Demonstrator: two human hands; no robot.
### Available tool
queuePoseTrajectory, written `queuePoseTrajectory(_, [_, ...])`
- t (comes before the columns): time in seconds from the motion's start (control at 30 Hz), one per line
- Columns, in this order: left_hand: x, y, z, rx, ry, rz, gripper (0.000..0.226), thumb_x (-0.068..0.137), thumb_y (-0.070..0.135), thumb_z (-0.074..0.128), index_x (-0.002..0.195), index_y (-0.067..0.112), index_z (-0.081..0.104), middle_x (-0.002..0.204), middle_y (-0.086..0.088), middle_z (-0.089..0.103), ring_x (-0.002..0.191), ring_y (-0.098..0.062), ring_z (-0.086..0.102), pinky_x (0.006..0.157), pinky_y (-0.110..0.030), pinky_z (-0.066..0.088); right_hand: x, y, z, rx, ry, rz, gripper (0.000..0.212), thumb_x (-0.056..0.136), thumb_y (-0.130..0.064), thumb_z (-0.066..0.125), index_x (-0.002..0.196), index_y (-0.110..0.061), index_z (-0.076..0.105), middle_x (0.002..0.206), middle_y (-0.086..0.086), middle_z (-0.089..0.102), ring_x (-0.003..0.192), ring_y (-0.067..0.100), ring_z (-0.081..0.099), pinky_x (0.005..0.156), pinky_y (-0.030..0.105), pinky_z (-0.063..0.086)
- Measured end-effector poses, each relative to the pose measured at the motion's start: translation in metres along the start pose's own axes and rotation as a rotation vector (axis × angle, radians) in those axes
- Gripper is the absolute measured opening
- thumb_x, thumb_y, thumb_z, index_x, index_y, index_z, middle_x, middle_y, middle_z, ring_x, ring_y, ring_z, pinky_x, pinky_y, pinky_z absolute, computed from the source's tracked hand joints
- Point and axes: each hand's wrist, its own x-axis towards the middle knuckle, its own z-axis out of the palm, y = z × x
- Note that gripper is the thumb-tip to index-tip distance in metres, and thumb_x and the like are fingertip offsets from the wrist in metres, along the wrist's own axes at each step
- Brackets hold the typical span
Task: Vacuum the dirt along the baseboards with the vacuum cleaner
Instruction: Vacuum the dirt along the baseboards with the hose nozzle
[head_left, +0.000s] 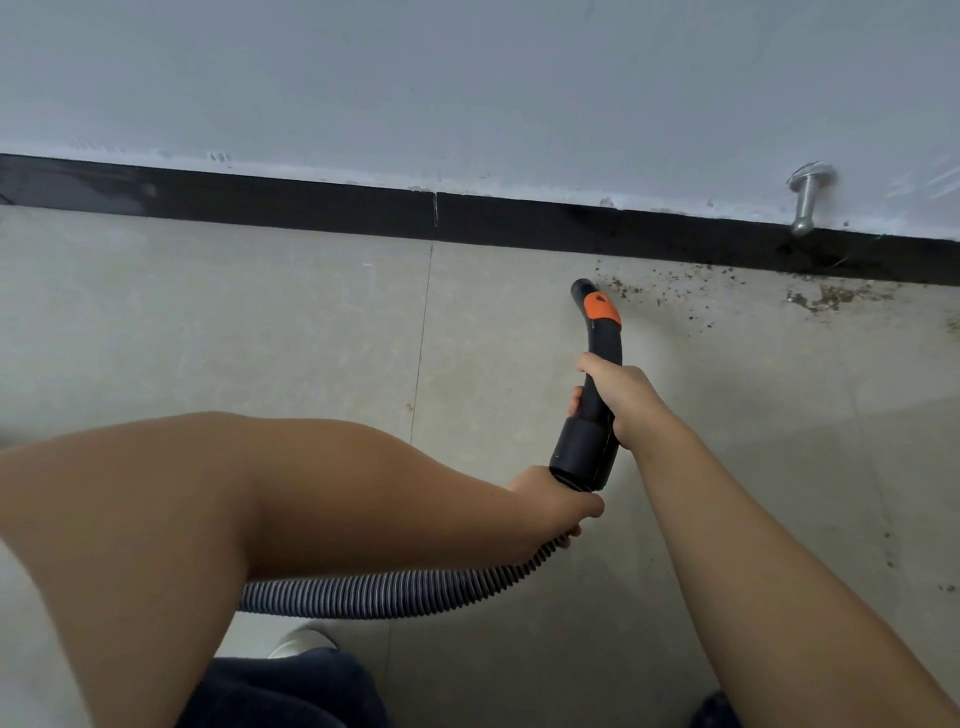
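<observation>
A black vacuum handle tube (597, 364) with an orange slider curves toward the floor, its open nozzle end (582, 287) just left of the scattered brown dirt (821, 296). The dirt lies on the beige tiles along the black baseboard (311, 205), spreading rightward. My right hand (618, 400) grips the tube's middle. My left hand (558, 506) holds the ribbed grey hose (395, 592) right where it joins the tube's black collar. The hose runs back left under my left forearm.
A metal door stop (808, 202) juts from the white wall above the baseboard at the right. A tile joint (423, 338) runs down the floor. My dark-clad knees and a white shoe (298, 642) show at the bottom edge.
</observation>
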Motion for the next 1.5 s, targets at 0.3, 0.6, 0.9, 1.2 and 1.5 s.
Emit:
queuePoseTrajectory(0.3, [0.008,0.017,0.002,-0.026,0.039,0.030,0.031,0.082,0.020,0.065,0.110,0.009,0.057,0.072,-0.003,0.059,0.057,-0.016,0.053,0.061,-0.025,0.045,0.011,-0.019,-0.003,0.006,-0.022,-0.014,0.015,0.087,-0.011,0.059,0.094,-0.006,0.047,0.064,0.011,0.053,0.046,0.020,0.051,0.050,0.027,0.050])
queuePoseTrajectory(0.6, [0.010,0.013,0.003,-0.033,0.053,0.019,0.015,0.082,0.020,0.064,0.093,0.016,0.055,0.069,-0.002,0.059,0.055,-0.016,0.053,0.060,-0.025,0.044,0.011,-0.016,0.004,-0.078,-0.056,-0.040,0.016,0.086,-0.012,0.059,0.095,-0.004,0.049,0.061,0.010,0.055,0.042,0.021,0.051,0.049,0.026,0.050])
queuePoseTrajectory(0.9, [0.005,0.014,0.031,0.025,-0.043,-0.001,0.030,0.084,0.020,0.063,0.110,0.009,0.054,0.071,-0.003,0.058,0.055,-0.014,0.052,0.052,-0.022,0.043,0.008,-0.002,-0.037,-0.028,0.034,0.005,0.020,0.086,-0.013,0.059,0.100,-0.003,0.050,0.063,0.011,0.055,0.044,0.022,0.053,0.051,0.027,0.050])
queuePoseTrajectory(1.2, [0.006,0.023,0.048,0.052,-0.067,0.014,0.026,0.084,0.019,0.063,0.107,0.010,0.055,0.071,-0.003,0.057,0.054,-0.015,0.051,0.052,-0.021,0.042,0.012,-0.001,-0.063,0.016,0.063,-0.001,0.017,0.086,-0.012,0.058,0.096,-0.006,0.047,0.064,0.012,0.056,0.047,0.023,0.053,0.054,0.031,0.050])
queuePoseTrajectory(1.5, [0.014,0.028,0.043,0.020,-0.010,0.018,0.027,0.083,0.019,0.063,0.107,0.010,0.055,0.071,-0.003,0.058,0.055,-0.015,0.052,0.053,-0.022,0.043,0.019,-0.012,-0.051,0.001,0.011,-0.007,0.019,0.086,-0.013,0.060,0.099,-0.005,0.049,0.063,0.010,0.055,0.049,0.022,0.053,0.057,0.032,0.052])
